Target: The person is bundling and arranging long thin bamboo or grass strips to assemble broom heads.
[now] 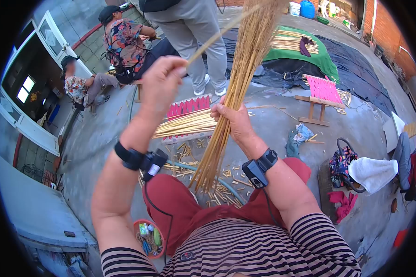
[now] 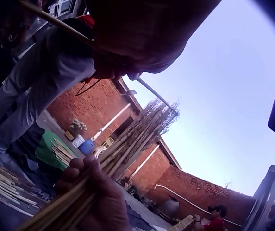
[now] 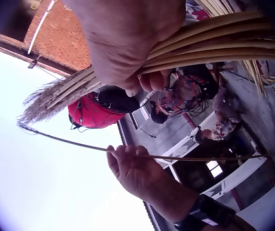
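My right hand (image 1: 235, 121) grips a thick bundle of reed stalks (image 1: 247, 57) around its lower part. The bundle stands tilted, with feathery seed tops up and bare cut ends pointing down over the lap. Raised to the left of it, my left hand (image 1: 162, 85) pinches one single reed stalk (image 3: 190, 159) between thumb and fingers. This stalk has a small feathery tip, seen in the right wrist view close below the bundle's tops. In that view the left hand (image 3: 137, 171) is apart from the right hand (image 3: 128, 43).
A low rack with pink cloth (image 1: 187, 108) carries laid stalks (image 1: 182, 123) in front of the knees. Short cut pieces (image 1: 185, 151) litter the floor. An orange basket (image 1: 158, 251) sits beside the left leg, a pink-topped stool (image 1: 324, 90) at right. Several people are ahead, one standing close (image 1: 189, 37).
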Available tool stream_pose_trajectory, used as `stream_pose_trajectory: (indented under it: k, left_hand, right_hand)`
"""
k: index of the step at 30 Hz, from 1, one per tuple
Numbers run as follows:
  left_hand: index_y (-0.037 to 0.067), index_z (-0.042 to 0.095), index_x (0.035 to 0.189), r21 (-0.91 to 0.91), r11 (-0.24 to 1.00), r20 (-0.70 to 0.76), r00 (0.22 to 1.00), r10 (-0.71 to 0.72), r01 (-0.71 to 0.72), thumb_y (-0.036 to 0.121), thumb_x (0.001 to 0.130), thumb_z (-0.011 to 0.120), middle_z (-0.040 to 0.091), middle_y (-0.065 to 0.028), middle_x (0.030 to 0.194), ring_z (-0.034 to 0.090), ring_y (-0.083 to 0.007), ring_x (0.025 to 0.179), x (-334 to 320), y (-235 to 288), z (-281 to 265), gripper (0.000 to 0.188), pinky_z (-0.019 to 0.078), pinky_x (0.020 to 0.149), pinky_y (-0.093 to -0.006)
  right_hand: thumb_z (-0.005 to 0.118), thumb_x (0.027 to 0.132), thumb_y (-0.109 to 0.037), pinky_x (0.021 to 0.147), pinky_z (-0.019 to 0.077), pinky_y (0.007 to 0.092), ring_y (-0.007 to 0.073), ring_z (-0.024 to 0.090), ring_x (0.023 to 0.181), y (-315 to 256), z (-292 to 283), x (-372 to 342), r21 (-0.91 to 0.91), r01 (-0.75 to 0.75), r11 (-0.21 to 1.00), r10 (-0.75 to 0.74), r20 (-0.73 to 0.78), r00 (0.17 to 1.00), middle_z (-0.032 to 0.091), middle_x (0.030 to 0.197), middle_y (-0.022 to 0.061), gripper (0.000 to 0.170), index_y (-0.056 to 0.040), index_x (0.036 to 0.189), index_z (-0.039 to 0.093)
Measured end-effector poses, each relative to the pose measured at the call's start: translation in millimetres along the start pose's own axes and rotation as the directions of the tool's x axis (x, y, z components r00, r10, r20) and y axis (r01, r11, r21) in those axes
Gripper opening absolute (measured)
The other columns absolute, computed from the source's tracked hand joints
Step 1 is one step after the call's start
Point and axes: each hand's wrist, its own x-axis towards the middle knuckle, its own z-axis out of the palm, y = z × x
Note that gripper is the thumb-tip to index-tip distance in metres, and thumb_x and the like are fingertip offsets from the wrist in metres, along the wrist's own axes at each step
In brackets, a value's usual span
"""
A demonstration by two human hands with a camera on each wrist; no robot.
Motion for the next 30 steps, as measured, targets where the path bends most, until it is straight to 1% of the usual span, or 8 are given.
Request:
stream_pose_trajectory:
  k: [7, 8, 11, 14, 17, 22, 25, 30]
  left_hand:
    - [0.0, 0.062, 0.085, 0.327, 0.922, 0.051, 0.978, 0.202, -0.207, -0.001, 0.081, 0.061, 0.055, -0.0011, 0.08, 0.054, -0.0088, 0.077, -45.8, -25.4, 81.6, 0.004, 0.0466, 0.072, -0.0247]
    - [0.002, 0.062, 0.087, 0.282, 0.943, 0.037, 0.985, 0.17, -0.174, 0.001, 0.074, 0.064, 0.058, -0.0096, 0.085, 0.057, -0.0259, 0.085, -45.5, -31.7, 84.7, 0.014, 0.0453, 0.075, -0.0342]
    - [0.003, 0.061, 0.097, -0.106, 0.991, 0.003, 0.996, -0.084, 0.084, 0.001, 0.077, 0.062, 0.06, -0.0091, 0.09, 0.059, -0.0229, 0.089, -42.1, -45.8, 96.3, 0.02, 0.0467, 0.078, -0.0323]
    - [0.002, 0.057, 0.107, -0.158, 0.959, 0.152, 0.965, -0.214, 0.237, 0.004, 0.083, 0.059, 0.06, -0.0096, 0.099, 0.06, -0.0195, 0.092, -40.6, -43.2, 89.8, 0.025, 0.0476, 0.081, -0.0314]
    - [-0.001, 0.052, 0.114, -0.161, 0.975, 0.134, 0.982, -0.132, 0.153, 0.01, 0.091, 0.053, 0.059, -0.0099, 0.106, 0.057, -0.0127, 0.096, -45.6, -48.1, 87.2, 0.026, 0.0456, 0.082, -0.0253]
    - [0.001, 0.016, 0.142, -0.276, 0.905, 0.465, 0.869, -0.168, 0.323, 0.029, 0.079, 0.07, 0.037, -0.0174, 0.137, 0.04, -0.0236, 0.124, -71.1, -90.6, 77.3, 0.087, 0.0336, 0.102, -0.0335]
    - [0.002, 0.012, 0.143, -0.041, 0.999, 0.42, 0.908, -0.006, 0.025, 0.022, 0.071, 0.076, 0.047, -0.0216, 0.13, 0.046, -0.031, 0.122, -93.4, -96.3, 77.0, 0.097, 0.0382, 0.099, -0.0356]
    - [0.002, 0.008, 0.143, 0.234, 0.956, 0.478, 0.836, -0.27, 0.175, 0.018, 0.066, 0.08, 0.046, -0.0227, 0.13, 0.047, -0.0316, 0.121, -103.6, -85.3, 71.3, 0.107, 0.0385, 0.098, -0.0354]
  right_hand:
    - [0.063, 0.086, -0.012, 0.071, 0.0491, 0.0246, 0.0123, 0.06, 0.086, 11.7, -1.3, 1.4, 0.092, 0.059, 0.994, -0.058, -0.006, 0.998, 0.061, 0.094, 0.0034, 0.024, -0.0031, 0.106, 0.055]
    - [0.063, 0.086, -0.013, 0.072, 0.0483, 0.0235, 0.0109, 0.058, 0.085, 17.4, -5.2, 2.2, 0.087, 0.039, 0.995, -0.037, -0.02, 0.999, 0.06, 0.094, 0.0024, 0.026, -0.0021, 0.109, 0.055]
    - [0.062, 0.086, -0.012, 0.071, 0.0485, 0.0237, 0.011, 0.059, 0.085, 11.6, 1.0, 1.0, 0.112, 0.022, 0.993, -0.017, -0.054, 0.998, 0.061, 0.094, 0.0026, 0.025, -0.0016, 0.107, 0.056]
    - [0.062, 0.086, -0.013, 0.071, 0.0487, 0.0238, 0.0113, 0.059, 0.083, 14.4, 2.9, 6.1, 0.091, 0.017, 0.996, -0.012, -0.047, 0.999, 0.061, 0.095, 0.0032, 0.024, -0.0015, 0.107, 0.056]
    - [0.062, 0.086, -0.012, 0.07, 0.0491, 0.0239, 0.0114, 0.06, 0.082, 15.6, 4.2, 10.2, 0.101, 0.022, 0.995, -0.015, -0.072, 0.997, 0.062, 0.092, 0.0037, 0.022, -0.0011, 0.104, 0.056]
    - [0.06, 0.084, -0.007, 0.065, 0.05, 0.0244, 0.0108, 0.059, 0.071, 13.7, 0.2, 15.3, 0.143, 0.033, 0.989, -0.017, -0.108, 0.994, 0.06, 0.081, 0.0043, 0.014, -0.0023, 0.097, 0.055]
    - [0.058, 0.085, -0.007, 0.065, 0.0497, 0.0262, 0.0119, 0.058, 0.07, 8.8, 0.8, 14.7, 0.218, 0.022, 0.976, 0.009, -0.143, 0.99, 0.057, 0.077, 0.0039, 0.01, -0.0043, 0.091, 0.051]
    - [0.059, 0.083, -0.007, 0.066, 0.0477, 0.0261, 0.0129, 0.057, 0.07, 7.9, 3.2, 11.2, 0.105, 0.08, 0.991, -0.066, -0.134, 0.989, 0.056, 0.077, 0.004, 0.011, -0.0047, 0.091, 0.051]
